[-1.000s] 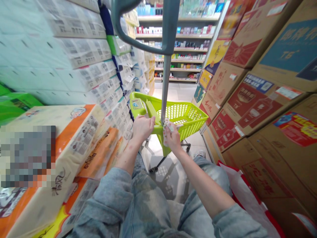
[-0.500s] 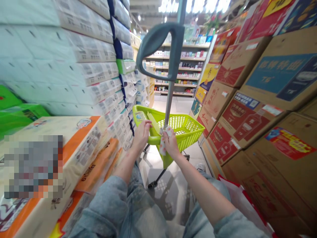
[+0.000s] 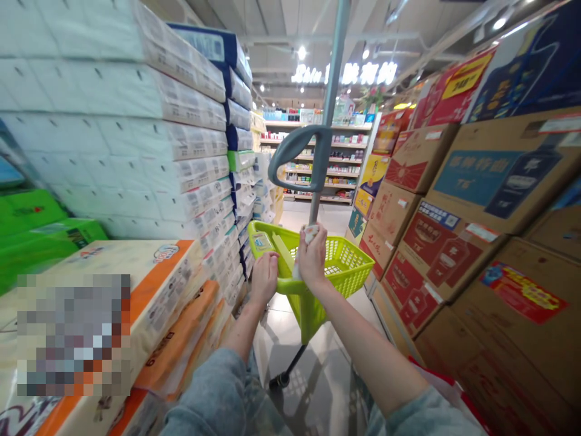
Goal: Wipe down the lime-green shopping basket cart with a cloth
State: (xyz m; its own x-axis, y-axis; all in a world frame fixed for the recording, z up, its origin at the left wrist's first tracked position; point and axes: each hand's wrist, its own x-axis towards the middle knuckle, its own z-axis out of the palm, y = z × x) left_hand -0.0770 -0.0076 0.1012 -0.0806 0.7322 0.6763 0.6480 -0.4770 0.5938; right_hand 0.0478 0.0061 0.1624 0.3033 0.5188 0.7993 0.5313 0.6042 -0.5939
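Note:
A lime-green shopping cart basket (image 3: 347,266) stands in front of me, with a grey pole (image 3: 333,79) rising from it and a grey loop handle (image 3: 297,158) partway up. My left hand (image 3: 264,275) is closed over the basket's near left rim, fingers curled. My right hand (image 3: 313,254) is closed around a white cloth with an orange pattern (image 3: 310,232), pressed against the base of the pole. Part of the cloth hangs below, mostly covered by the hand. A yellow-green flap (image 3: 284,254) stands inside the basket beside the left hand.
Tall stacks of white tissue packs (image 3: 195,133) line the left side. Orange-and-cream packs (image 3: 149,290) lie nearer, with a pixelated object (image 3: 75,336) on top. Cardboard cartons (image 3: 454,230) rise on the right. Shelves of goods (image 3: 338,163) stand at the aisle's far end.
My right hand has moved up with the cloth to the pole's base. The left hand's fingers have come down over the rim. My view has tilted upward.

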